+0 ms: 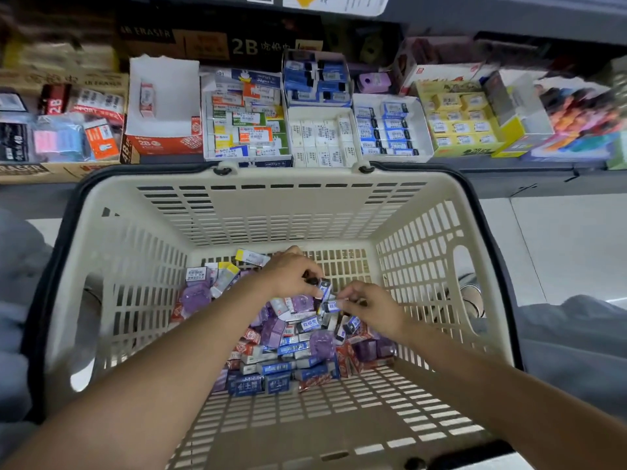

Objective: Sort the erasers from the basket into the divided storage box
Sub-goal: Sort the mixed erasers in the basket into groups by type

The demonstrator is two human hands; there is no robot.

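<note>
Hands in the eraser basket

Erasers [288, 337] lie in a heap on the floor of our cream plastic basket [278, 212]. Some have blue wrappers, some are red and white, some are purple, and a few by the far wall have yellow ends. The heap sits in the middle and to the left of the basket floor.

We reach both arms down into the basket. Our left hand [288, 274] is over the top of the heap with its fingers curled. It holds a small eraser in a blue and black wrapper [324, 288] by its top end. Our right hand [371, 308] is just beside it. Its finger and thumb pinch a small blue eraser [332, 305]. The two hands are close together, and the two erasers almost touch.

Past the basket is a shelf [529, 166] full of open boxes. A white box with dividers [390, 128] holds neat rows of blue erasers. Next to it, a white box [322, 137] holds white erasers. To the left of that, a box [247, 120] holds a mix of orange, green, yellow and blue packs. A red and white box [163, 106] has only one eraser standing in it. A yellow box [458, 125] on the right holds small yellow packs.

A black handle [68, 212] runs round the rim of the basket.
</note>
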